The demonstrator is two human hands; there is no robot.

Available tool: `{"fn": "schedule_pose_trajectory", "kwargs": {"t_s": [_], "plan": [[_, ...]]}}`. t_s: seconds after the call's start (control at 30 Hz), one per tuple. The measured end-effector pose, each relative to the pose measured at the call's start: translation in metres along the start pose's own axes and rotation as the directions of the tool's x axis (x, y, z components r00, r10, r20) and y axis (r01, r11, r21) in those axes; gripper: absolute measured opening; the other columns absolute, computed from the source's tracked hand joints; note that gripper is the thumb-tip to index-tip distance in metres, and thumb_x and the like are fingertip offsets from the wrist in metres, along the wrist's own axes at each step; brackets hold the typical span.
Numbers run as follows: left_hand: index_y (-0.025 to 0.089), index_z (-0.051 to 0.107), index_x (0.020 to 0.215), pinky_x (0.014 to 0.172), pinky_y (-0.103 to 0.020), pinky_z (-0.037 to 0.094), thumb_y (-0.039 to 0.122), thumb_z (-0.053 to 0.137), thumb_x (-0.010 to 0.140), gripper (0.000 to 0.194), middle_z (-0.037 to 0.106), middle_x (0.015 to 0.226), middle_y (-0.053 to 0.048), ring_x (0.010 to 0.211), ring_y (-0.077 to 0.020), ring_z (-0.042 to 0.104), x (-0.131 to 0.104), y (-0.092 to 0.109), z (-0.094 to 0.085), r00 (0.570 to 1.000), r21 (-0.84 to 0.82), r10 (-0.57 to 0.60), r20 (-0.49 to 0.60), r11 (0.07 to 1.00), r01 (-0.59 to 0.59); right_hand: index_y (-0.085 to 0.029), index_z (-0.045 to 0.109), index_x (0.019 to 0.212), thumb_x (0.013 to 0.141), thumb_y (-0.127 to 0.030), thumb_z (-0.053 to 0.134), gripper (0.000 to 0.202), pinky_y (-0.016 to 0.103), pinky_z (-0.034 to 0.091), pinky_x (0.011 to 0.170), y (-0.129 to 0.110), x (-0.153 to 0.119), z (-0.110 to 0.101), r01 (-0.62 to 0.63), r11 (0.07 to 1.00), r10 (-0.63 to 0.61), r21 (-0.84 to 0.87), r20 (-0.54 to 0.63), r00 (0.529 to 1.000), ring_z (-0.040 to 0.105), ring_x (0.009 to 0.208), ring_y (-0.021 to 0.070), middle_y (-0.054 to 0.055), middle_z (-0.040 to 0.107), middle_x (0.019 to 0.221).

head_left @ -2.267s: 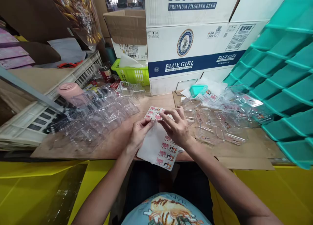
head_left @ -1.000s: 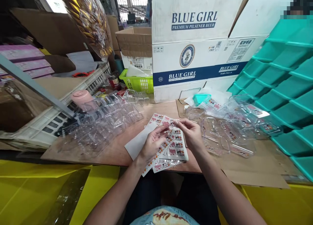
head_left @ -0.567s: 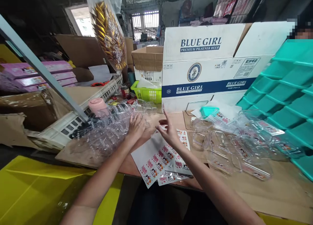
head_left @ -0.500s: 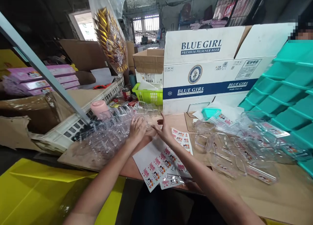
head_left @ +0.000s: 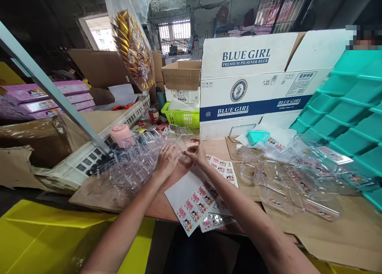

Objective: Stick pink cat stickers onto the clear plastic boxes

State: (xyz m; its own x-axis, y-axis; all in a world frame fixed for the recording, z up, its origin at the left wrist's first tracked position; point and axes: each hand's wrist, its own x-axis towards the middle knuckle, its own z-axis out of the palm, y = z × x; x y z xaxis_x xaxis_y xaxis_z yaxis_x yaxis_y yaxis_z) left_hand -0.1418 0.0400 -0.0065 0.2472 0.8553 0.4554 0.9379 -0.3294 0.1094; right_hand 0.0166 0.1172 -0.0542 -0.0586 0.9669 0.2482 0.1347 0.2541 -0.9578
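Note:
Near the middle of the table, my left hand has its fingers curled over a clear plastic box, whose see-through edges are hard to trace. Just to its right, my right hand is closed in a pinch at the box's side; whatever is between the fingertips is too small to make out. Under my right forearm lie sticker sheets printed with cartoon cats and pink lettering. Many clear plastic boxes are piled left of my left hand. More clear boxes, with cat stickers on them, lie to the right.
A pink lidded container stands behind the left pile. At the back are a green basket and a white beer carton. Stacked teal trays rise at the right, with a person partly visible behind. A metal post slants across the left.
My right hand's fingers were spread apart and are now drawn together in a pinch by the clear box. My left hand stays on the box with little movement. The view has shifted slightly.

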Motion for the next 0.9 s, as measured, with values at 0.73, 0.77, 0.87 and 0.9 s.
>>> {"fn": "schedule_pose_trajectory", "kwargs": {"t_s": [0.73, 0.77, 0.87, 0.9], "plan": [[0.017, 0.071, 0.103, 0.09, -0.045, 0.053, 0.038, 0.056, 0.09, 0.029, 0.073, 0.102, -0.013, 0.096, -0.0265, 0.069, -0.009, 0.107, 0.006, 0.976, -0.832, -0.024, 0.216, 0.518, 0.197, -0.024, 0.037, 0.134, 0.067, -0.04, 0.081, 0.081, 0.039, 0.054, 0.079, -0.096, -0.093, -0.132, 0.135, 0.986, -0.141, -0.1, -0.056, 0.988, 0.066, 0.077, 0.0201, 0.002, 0.066, 0.087], [0.016, 0.069, 0.109, 0.086, -0.044, 0.055, 0.039, 0.053, 0.092, 0.033, 0.073, 0.102, -0.014, 0.093, -0.0255, 0.07, -0.015, 0.114, 0.006, 0.96, -0.878, -0.095, 0.265, 0.389, 0.281, -0.026, 0.035, 0.137, 0.071, -0.039, 0.08, 0.082, 0.039, 0.054, 0.079, -0.103, -0.107, -0.14, 0.126, 0.991, -0.128, -0.04, -0.067, 0.989, 0.065, 0.077, 0.0197, 0.002, 0.066, 0.088], [0.013, 0.066, 0.113, 0.089, -0.043, 0.055, 0.033, 0.067, 0.084, 0.035, 0.074, 0.101, -0.013, 0.093, -0.025, 0.072, -0.032, 0.133, -0.001, 0.852, -0.865, -0.195, 0.485, -0.246, 0.437, -0.03, 0.026, 0.146, 0.086, -0.04, 0.068, 0.074, 0.038, 0.054, 0.073, -0.12, -0.152, -0.16, -0.054, 0.941, 0.024, 0.335, 0.093, 0.995, 0.062, 0.069, 0.0173, 0.001, 0.064, 0.08], [0.013, 0.067, 0.111, 0.093, -0.043, 0.054, 0.027, 0.072, 0.08, 0.035, 0.074, 0.102, -0.012, 0.097, -0.0255, 0.072, -0.036, 0.139, -0.005, 0.826, -0.803, -0.179, 0.535, -0.411, 0.431, -0.03, 0.024, 0.147, 0.09, -0.041, 0.063, 0.07, 0.038, 0.055, 0.071, -0.122, -0.167, -0.163, -0.142, 0.882, 0.063, 0.449, 0.187, 0.98, 0.061, 0.065, 0.0163, 0.0, 0.064, 0.078]]}}
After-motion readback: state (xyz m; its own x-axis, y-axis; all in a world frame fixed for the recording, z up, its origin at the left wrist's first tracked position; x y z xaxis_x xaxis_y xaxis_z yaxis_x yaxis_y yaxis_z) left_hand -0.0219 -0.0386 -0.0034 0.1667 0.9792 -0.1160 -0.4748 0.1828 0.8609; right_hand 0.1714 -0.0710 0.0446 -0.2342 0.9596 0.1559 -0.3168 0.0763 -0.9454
